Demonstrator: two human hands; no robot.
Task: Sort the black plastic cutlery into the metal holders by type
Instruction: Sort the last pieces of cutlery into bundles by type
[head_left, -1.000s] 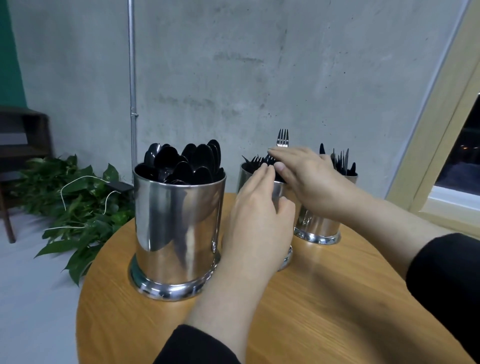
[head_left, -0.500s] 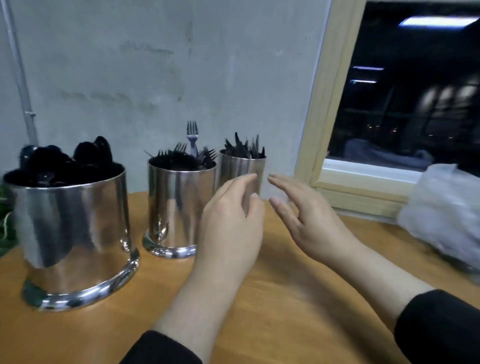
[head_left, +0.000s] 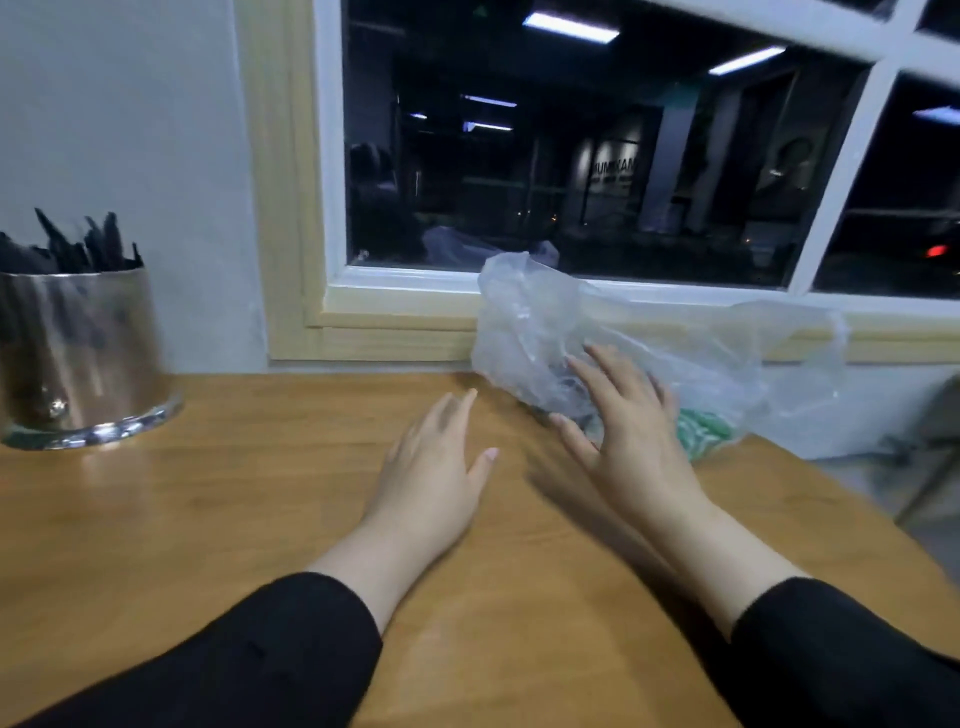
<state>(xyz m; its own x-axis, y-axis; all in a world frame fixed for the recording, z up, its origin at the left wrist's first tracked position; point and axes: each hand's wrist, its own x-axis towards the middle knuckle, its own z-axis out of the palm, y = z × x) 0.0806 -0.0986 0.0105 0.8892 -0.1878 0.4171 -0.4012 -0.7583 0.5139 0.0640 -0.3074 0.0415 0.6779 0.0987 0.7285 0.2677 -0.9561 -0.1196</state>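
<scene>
One metal holder (head_left: 78, 358) stands at the left edge of the view, filled with black plastic cutlery (head_left: 78, 249) that is blurred. The other holders are out of frame. A clear plastic bag (head_left: 545, 332) lies on the wooden table (head_left: 260, 493) below the window, with something dark showing dimly inside it. My right hand (head_left: 623, 431) is spread with straight fingers at the bag's front, touching or just short of it. My left hand (head_left: 436, 467) hovers flat over the table to the left of the bag and holds nothing.
A window (head_left: 597, 140) with a pale wooden frame (head_left: 280, 208) runs along the far side. Something green and white (head_left: 701, 441) lies under the bag's right part. The table's right edge slants down toward the floor at the right.
The view has swung right, away from the spoon and fork holders. Both hands have left the fork holder and moved right toward the plastic bag, the right hand reaching it.
</scene>
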